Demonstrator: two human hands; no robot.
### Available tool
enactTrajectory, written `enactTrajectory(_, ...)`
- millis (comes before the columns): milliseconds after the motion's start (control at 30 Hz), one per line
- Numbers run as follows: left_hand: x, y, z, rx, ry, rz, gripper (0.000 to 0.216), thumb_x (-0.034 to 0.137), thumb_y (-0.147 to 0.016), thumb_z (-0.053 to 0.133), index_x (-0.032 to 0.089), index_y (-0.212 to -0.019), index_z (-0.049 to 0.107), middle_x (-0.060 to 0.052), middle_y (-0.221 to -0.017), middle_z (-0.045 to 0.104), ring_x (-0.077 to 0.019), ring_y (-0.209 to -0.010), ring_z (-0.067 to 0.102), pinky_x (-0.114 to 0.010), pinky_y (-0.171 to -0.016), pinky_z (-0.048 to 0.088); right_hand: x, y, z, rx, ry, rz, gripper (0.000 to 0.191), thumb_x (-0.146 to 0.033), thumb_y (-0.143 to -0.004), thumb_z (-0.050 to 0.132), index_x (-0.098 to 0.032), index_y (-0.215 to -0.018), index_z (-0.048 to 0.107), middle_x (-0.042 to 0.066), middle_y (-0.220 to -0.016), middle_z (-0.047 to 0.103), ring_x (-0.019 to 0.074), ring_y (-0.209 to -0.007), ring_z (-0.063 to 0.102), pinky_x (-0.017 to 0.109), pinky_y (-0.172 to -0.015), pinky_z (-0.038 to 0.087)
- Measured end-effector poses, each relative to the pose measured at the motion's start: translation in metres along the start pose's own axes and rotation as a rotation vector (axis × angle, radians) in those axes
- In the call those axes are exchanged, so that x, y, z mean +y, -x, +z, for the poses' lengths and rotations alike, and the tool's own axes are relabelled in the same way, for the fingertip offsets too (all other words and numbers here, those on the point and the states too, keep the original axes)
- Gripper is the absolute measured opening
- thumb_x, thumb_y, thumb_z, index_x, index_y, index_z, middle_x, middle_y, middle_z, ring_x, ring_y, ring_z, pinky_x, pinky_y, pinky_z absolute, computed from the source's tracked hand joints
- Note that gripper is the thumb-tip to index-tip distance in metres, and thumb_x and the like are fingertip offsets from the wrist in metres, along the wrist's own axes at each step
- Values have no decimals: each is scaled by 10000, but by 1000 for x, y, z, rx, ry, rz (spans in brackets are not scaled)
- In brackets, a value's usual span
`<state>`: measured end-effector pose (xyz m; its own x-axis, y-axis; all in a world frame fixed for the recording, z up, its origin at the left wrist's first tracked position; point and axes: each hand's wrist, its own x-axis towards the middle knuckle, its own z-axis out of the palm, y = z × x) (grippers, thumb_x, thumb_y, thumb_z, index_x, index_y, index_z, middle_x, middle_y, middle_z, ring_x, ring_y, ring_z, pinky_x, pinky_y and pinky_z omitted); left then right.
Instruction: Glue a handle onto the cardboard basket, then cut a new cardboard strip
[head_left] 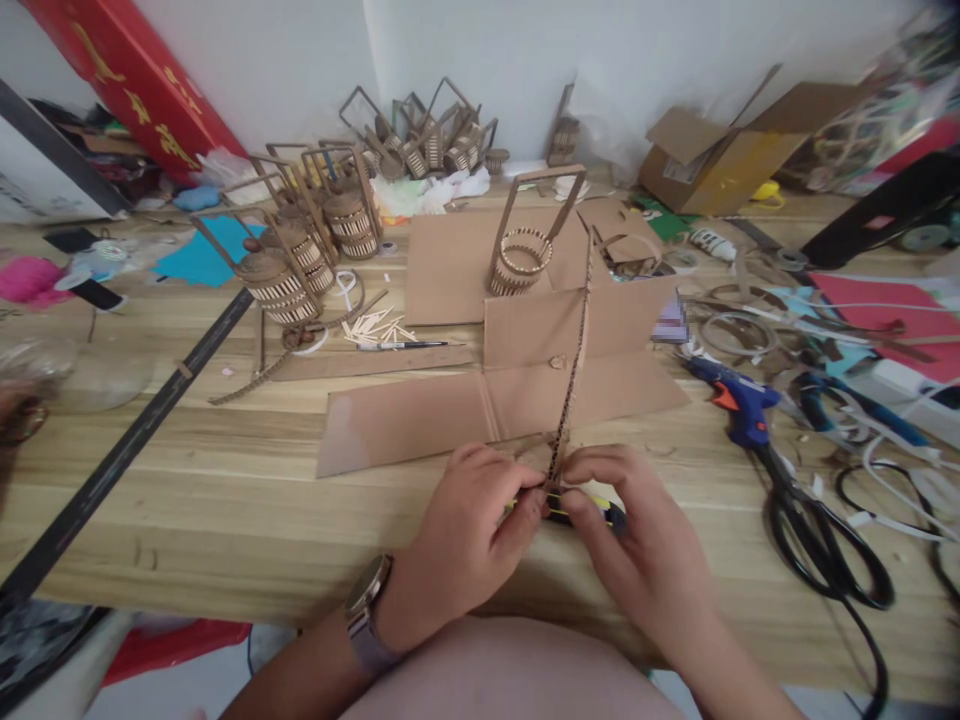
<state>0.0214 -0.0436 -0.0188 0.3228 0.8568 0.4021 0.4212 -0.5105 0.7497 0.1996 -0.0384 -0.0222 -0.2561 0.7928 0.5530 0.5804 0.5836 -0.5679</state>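
Note:
My left hand (484,525) and my right hand (641,535) meet near the table's front edge. Both pinch the near end of a long, narrow cardboard strip (574,375), whose corrugated edge faces me as it slants up and away. Just behind the fingers lies a black and yellow tool (615,516), perhaps a utility knife, mostly covered by the hands. Beyond the hands, folded cardboard (409,425) rests on the table. Farther back, a small round basket (525,255) of cardboard and little sticks, with a tall square handle, stands on a cardboard sheet (442,270).
On the right lie a blue glue gun (742,405), black-handled scissors (825,545) and tangled strips. Several similar baskets (277,285) stand back left, near loose sticks (379,325). A long black bar (142,430) crosses the left side. An open carton (739,150) sits back right.

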Motion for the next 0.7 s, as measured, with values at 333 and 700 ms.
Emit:
enactTrajectory(333,2,0,0,-32,-95,47,172,153,-999,458,183,-985,627,-62,-869,711,-211,-820,627,-371,-803,463,-4,8,1,149,319,-153,180,-169,-903,643,-263,-1056,637,23,-851,667,220,-856,644,451,-937,408)
enactTrajectory(700,5,0,2,-38,-103,37,156,127,-985,467,155,-976,621,-65,-862,704,-211,-825,631,-367,-816,474,-7,7,2,91,252,-87,121,-153,-915,590,-233,-1005,580,13,-838,693,197,-811,651,447,-955,365)
